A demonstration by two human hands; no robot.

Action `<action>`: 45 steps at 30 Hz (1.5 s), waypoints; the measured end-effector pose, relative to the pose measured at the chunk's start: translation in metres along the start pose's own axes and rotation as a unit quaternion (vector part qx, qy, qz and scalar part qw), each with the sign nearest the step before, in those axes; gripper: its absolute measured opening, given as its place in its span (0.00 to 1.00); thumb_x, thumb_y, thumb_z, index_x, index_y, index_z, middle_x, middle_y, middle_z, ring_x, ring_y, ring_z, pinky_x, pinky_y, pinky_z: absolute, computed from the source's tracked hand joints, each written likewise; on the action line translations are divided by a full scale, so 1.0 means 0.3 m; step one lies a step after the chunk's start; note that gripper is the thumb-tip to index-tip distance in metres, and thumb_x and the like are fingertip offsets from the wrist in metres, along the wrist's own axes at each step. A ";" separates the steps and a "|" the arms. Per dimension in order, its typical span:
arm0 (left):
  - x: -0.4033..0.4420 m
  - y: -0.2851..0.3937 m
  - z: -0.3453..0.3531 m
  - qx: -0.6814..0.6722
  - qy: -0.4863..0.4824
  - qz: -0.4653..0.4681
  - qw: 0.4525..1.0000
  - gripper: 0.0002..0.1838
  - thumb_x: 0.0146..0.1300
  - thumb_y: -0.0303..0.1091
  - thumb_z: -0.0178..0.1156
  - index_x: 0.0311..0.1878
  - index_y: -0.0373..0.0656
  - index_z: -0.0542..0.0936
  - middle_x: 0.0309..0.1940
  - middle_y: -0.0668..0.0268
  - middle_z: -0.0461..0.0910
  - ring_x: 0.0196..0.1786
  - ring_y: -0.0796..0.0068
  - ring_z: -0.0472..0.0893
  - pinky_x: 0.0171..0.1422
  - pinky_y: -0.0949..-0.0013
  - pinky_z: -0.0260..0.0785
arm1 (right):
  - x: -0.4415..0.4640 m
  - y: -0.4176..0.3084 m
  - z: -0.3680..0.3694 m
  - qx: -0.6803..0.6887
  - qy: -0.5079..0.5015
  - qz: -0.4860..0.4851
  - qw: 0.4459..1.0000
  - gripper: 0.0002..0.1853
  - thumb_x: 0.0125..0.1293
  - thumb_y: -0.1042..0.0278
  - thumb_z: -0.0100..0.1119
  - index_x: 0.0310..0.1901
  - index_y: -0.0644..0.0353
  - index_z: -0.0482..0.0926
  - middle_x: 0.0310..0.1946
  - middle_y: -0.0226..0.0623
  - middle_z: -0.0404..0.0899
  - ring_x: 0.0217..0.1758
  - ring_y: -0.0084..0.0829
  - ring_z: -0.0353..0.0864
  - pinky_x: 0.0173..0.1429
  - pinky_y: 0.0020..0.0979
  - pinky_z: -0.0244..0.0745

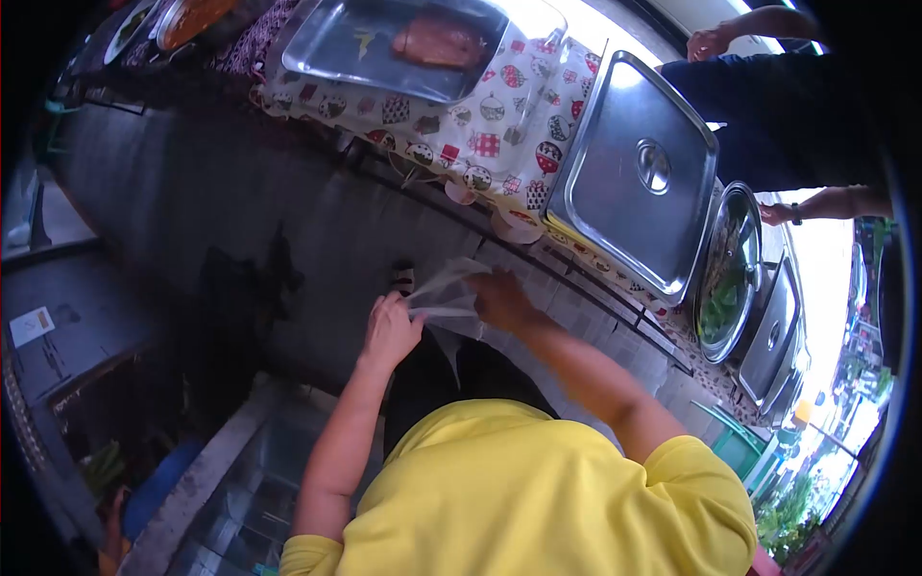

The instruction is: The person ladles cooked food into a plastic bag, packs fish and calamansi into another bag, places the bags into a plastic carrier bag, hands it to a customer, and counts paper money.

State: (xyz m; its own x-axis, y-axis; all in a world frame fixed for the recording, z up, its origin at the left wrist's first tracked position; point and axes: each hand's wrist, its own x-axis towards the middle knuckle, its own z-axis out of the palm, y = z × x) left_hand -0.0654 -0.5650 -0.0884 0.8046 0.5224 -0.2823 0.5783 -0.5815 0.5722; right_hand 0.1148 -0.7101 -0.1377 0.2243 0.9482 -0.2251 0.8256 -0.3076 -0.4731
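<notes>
Between my hands, in front of my body, a thin clear plastic bag (447, 293) is stretched. My left hand (392, 329) pinches one side of it. On the other side, my right hand (499, 300) has its fingers closed on the bag. The bag hangs in the air over the grey floor, short of the table edge. Nothing can be made out inside it.
A patterned tablecloth (490, 134) covers the table ahead. On it stand a metal tray (336, 58) with a piece of meat (439, 43), a lidded steel pan (624, 173) and an oval dish of greens (722, 298). Another person (783, 115) stands across the table.
</notes>
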 end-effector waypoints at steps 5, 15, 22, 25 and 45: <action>-0.120 -0.016 0.113 -0.161 0.118 -0.137 0.970 0.09 0.55 0.31 0.60 0.27 0.33 0.80 0.30 0.52 0.78 0.36 0.53 0.79 0.42 0.59 0.70 | 0.018 0.190 0.127 0.581 0.015 0.137 0.803 0.08 0.45 0.73 0.58 0.30 0.61 0.81 0.28 0.39 0.79 0.34 0.28 0.79 0.42 0.27 0.72; -0.160 -0.307 0.562 -0.176 0.312 -0.208 0.910 0.10 0.48 0.17 0.58 0.35 0.39 0.78 0.37 0.60 0.78 0.34 0.64 0.79 0.38 0.67 0.72 | 0.090 1.096 0.702 -0.183 -0.047 0.344 0.920 0.15 0.51 0.65 0.55 0.40 0.61 0.81 0.36 0.48 0.81 0.42 0.48 0.81 0.47 0.43 0.75; -0.196 -0.519 0.807 -0.096 0.320 -0.209 0.919 0.08 0.47 0.18 0.60 0.31 0.39 0.79 0.37 0.60 0.79 0.36 0.62 0.80 0.39 0.68 0.72 | 0.248 1.272 0.933 -0.259 -0.061 0.452 0.851 0.19 0.51 0.57 0.61 0.42 0.59 0.78 0.41 0.41 0.80 0.47 0.42 0.79 0.53 0.39 0.74; -0.129 -0.537 0.818 -0.106 0.328 -0.187 0.920 0.06 0.46 0.19 0.62 0.30 0.39 0.79 0.36 0.60 0.79 0.33 0.63 0.80 0.37 0.70 0.72 | 0.216 1.348 1.023 -0.234 0.061 0.453 0.858 0.25 0.51 0.56 0.63 0.48 0.61 0.72 0.47 0.41 0.75 0.53 0.43 0.75 0.55 0.39 0.73; -0.113 -0.070 0.283 -0.099 0.258 -0.050 0.960 0.23 0.42 0.13 0.50 0.45 0.37 0.75 0.49 0.55 0.73 0.44 0.55 0.77 0.40 0.65 0.72 | -0.294 0.730 0.400 0.502 0.085 0.231 0.829 0.10 0.56 0.68 0.58 0.37 0.65 0.80 0.30 0.30 0.78 0.32 0.21 0.72 0.39 0.30 0.72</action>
State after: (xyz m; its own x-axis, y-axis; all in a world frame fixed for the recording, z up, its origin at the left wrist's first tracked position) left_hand -0.0932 -0.6233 -0.1562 0.5426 0.8387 0.0465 0.5710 -0.4088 0.7119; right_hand 0.2137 -0.8705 -0.3236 0.5367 0.6817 -0.4972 -0.1966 -0.4720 -0.8594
